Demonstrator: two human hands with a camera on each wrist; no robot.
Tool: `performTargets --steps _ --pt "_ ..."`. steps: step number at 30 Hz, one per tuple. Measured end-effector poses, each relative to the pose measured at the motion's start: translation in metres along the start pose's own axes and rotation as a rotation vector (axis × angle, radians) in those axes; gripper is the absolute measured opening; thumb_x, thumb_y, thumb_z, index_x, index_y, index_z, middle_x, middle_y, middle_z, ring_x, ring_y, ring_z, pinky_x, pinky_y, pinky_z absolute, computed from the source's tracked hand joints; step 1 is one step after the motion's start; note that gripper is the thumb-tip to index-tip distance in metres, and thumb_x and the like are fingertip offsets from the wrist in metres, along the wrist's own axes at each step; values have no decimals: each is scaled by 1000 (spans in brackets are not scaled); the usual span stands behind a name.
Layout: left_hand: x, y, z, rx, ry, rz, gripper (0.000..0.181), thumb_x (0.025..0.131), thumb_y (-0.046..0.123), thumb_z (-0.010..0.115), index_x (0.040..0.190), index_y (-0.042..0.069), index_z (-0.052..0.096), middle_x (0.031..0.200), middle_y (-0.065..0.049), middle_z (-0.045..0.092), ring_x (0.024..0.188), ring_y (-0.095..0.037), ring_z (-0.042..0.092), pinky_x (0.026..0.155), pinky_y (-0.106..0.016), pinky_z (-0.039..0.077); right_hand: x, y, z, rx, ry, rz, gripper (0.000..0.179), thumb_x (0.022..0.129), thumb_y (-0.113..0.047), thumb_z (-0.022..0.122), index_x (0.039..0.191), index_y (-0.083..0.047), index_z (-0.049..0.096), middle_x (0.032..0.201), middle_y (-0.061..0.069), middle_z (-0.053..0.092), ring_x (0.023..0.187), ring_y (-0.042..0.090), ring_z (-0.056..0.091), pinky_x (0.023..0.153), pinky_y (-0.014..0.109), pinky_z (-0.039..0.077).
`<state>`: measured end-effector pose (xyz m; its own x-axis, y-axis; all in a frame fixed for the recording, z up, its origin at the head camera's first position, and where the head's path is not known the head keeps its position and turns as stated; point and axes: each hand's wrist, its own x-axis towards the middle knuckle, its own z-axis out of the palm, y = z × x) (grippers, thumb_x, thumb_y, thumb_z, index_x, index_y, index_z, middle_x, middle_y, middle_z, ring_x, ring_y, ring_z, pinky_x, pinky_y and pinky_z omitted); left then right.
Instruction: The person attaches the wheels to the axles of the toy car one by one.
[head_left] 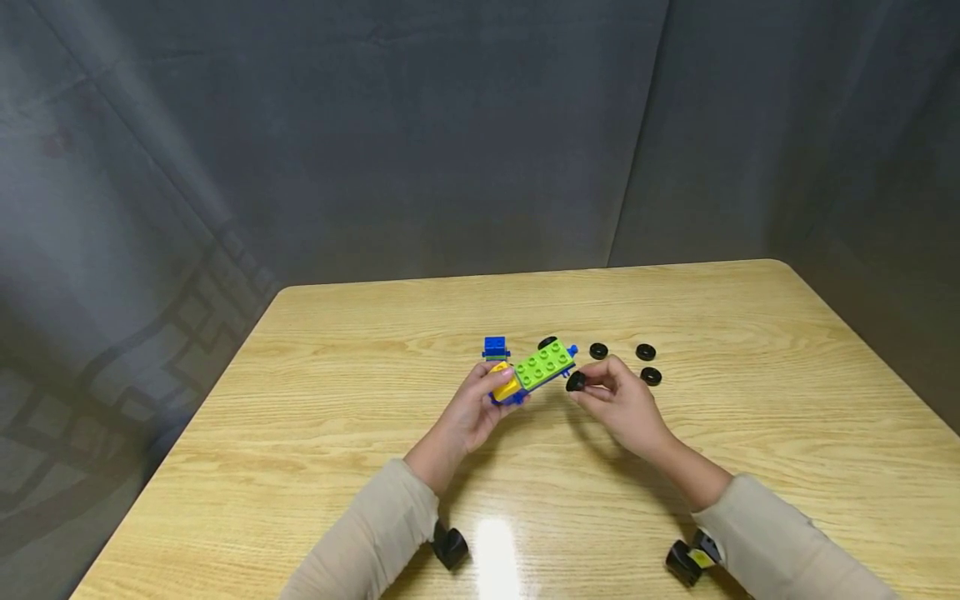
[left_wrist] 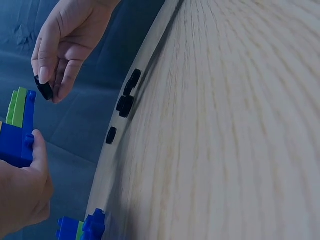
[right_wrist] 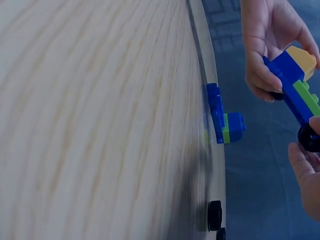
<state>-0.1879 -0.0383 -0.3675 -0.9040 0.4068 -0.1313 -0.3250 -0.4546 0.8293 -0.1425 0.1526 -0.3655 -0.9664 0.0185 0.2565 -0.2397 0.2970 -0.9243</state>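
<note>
My left hand (head_left: 480, 404) grips the yellow end of a toy block vehicle (head_left: 545, 363), thumb on top and fingers beneath. It has a studded green plate over a blue base, tilted up above the table. A black wheel (head_left: 547, 342) sits along its far side. Between thumb and fingertips, my right hand (head_left: 624, 408) pinches another black wheel (head_left: 576, 382), close to a blue axle stub at the vehicle's front end. In the right wrist view, the wheel (right_wrist: 309, 139) overlaps the blue base. A small dark round part shows under the left fingers there.
Three loose black wheels lie beyond the right hand, one wheel (head_left: 598, 351) nearer the vehicle. A smaller blue and green block piece (head_left: 495, 347) stands behind the left hand. The wooden table (head_left: 337, 333) ends at a grey curtain (head_left: 450, 150).
</note>
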Motion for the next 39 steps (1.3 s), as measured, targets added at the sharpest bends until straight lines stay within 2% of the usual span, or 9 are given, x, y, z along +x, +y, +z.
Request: performTargets --steps 7,14,19,24,28,31,39 --pt "0 -1 1 -10 8 -14 21 81 4 49 98 7 37 99 -12 45 87 -21 53 87 -44 36 1 0 1 8 2 0 29 73 10 61 97 11 44 104 24 50 91 31 54 75 18 44" --pt "1 -2 0 16 -10 -35 34 81 5 50 110 2 33 103 -14 44 89 -22 52 88 -45 35 0 0 0 5 -5 -4 30 74 7 61 98 10 44 105 23 49 92 30 54 75 17 44" --pt "0 -2 0 41 -58 -50 42 82 4 48 120 -4 31 109 -15 41 92 -22 50 89 -43 35 -1 1 0 11 -7 -2 30 74 8 61 99 10 44 104 23 49 92 31 53 75 17 44" --pt "1 -1 -1 78 -133 -64 44 83 5 49 123 -4 33 112 -16 38 94 -22 48 89 -43 35 -1 1 0 7 2 -5 29 74 9 61 98 11 44 102 23 49 91 30 54 75 17 44" --pt "1 -1 -2 111 -206 -63 47 82 6 53 123 -3 34 114 -18 37 97 -24 47 88 -44 35 -1 2 -2 -5 4 -16 30 73 10 60 98 10 44 100 23 50 88 25 55 74 18 45" --pt "1 -2 -3 153 -233 -68 46 82 6 53 124 -2 36 114 -17 37 97 -24 47 87 -44 37 0 3 -3 -10 3 -25 30 73 10 60 98 10 45 100 22 50 86 21 55 74 18 45" --pt "0 -2 -1 314 -224 -77 47 81 5 52 125 0 38 111 -12 41 94 -20 48 84 -39 41 0 0 -3 2 18 -10 30 73 9 61 99 10 45 98 22 51 85 21 55 73 18 45"
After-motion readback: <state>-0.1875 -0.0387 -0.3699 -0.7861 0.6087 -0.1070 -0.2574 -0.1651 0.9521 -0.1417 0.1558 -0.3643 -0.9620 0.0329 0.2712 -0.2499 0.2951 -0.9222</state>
